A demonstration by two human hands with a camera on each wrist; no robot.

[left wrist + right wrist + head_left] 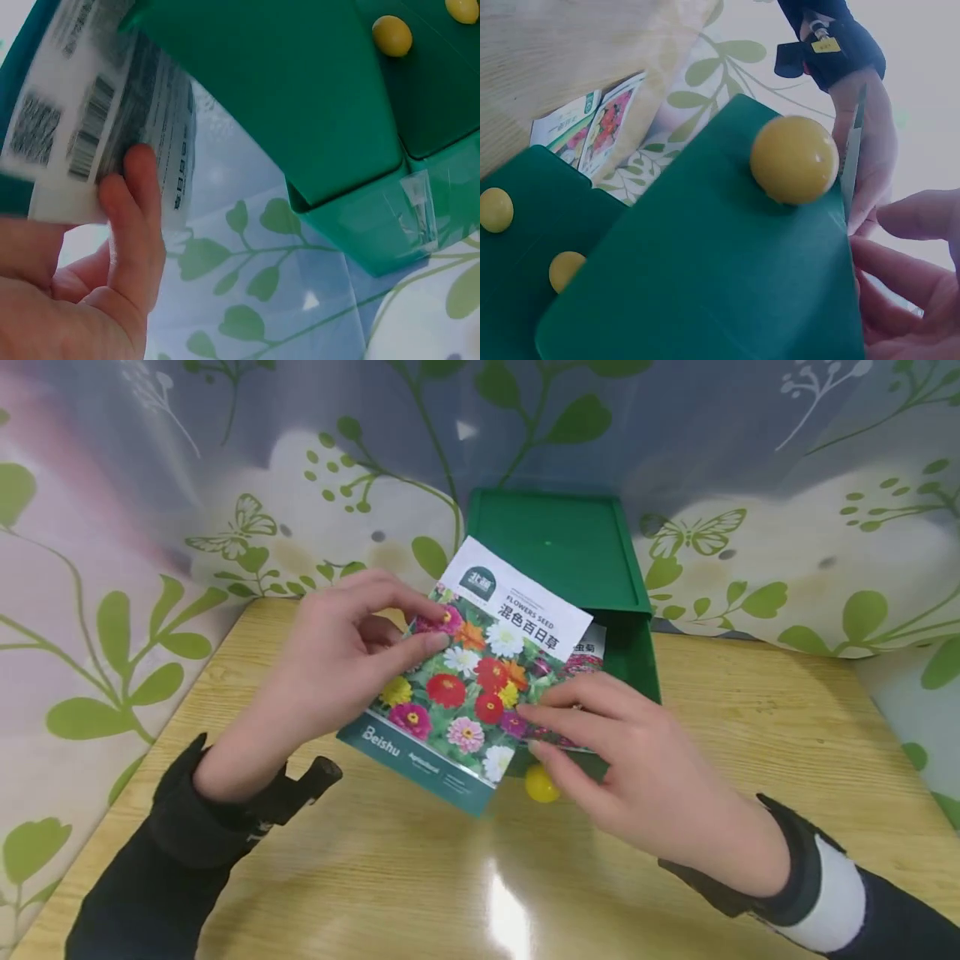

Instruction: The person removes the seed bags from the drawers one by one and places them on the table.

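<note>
My left hand pinches the left side of a flower seed packet, thumb on its printed front. In the left wrist view, two fingertips lie on the packet's barcoded back. The packet tilts over the open drawer of a green drawer box. My right hand reaches in from the right, thumb and fingers apart, fingertips right at the packet's right edge. Behind it another seed packet shows partly inside the drawer. A round yellow knob sits on the drawer front.
Lower drawer fronts with yellow knobs show below the open drawer. Two more seed packets appear beside the box in the right wrist view. The box stands on a wooden table against a leaf-patterned curtain.
</note>
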